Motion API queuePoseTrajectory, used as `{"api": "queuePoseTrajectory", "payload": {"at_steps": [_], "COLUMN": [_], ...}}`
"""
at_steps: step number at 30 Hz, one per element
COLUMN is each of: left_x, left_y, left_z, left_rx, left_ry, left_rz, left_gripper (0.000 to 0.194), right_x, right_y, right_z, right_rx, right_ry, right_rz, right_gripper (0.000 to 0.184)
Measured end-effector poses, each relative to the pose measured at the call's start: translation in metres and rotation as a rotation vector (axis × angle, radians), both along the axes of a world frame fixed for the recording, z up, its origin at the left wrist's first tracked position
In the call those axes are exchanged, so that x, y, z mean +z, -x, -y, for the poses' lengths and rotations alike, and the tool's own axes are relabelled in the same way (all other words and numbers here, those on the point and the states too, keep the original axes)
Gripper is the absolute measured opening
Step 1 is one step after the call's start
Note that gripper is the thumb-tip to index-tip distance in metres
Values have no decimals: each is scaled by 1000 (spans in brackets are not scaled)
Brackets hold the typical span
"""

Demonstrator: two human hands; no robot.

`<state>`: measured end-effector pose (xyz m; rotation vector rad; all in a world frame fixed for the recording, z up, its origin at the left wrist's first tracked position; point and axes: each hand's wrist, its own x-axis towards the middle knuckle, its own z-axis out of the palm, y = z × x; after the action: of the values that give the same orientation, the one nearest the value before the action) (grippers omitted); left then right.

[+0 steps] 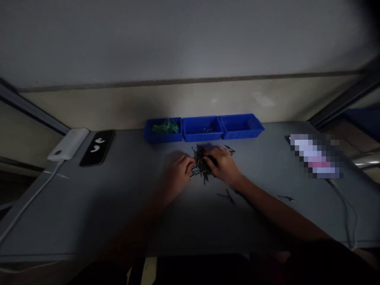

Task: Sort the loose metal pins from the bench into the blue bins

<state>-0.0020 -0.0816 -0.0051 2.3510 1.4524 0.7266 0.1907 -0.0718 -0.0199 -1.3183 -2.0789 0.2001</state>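
Observation:
A heap of thin, dark metal pins [204, 173] lies on the grey table, too dim and small for me to name their kind. My left hand [178, 173] is at the heap's left edge, thumb and fingers pinched together; whatever they hold is too small to tell. From the right, my right hand [225, 163] reaches over the heap with its fingers curled down among the pins. Its fingertips are partly hidden, so what they grip is unclear. A few loose pins [229, 196] lie below my right hand, and another small pin [287, 198] is further right.
Behind the heap stand three blue bins: the left bin [164, 138] holds green plastic, the middle bin [203, 136] some small metal pieces, beside the right bin [242, 133]. A phone [102, 152] with white earbuds and a white corded device [69, 144] lie left; a blurred-out screen [314, 156] lies right.

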Motion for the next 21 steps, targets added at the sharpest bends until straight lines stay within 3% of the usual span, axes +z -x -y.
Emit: {"api": "queuePoseTrajectory", "payload": {"at_steps": [6,9,15,21], "left_x": [-1,-1,8,11], "left_y": [2,3,0,2], "left_z": [1,-8,-47,-49], "left_rx": [37,55,72,27], "left_ry": [29,-2,-20,-17], "left_rz": [92,87,-222,-336], "left_gripper": [17,21,36,15], "right_x": [0,1,2,1], "right_y": [-3,-2,0,-1], "right_z": [-1,0,1,1], "right_rx": [-66,-84,3,29], "right_ry": [99,158,84,48], "right_rz": [-263,-297,-209,-161], "right_gripper": [18,18,17,18]}}
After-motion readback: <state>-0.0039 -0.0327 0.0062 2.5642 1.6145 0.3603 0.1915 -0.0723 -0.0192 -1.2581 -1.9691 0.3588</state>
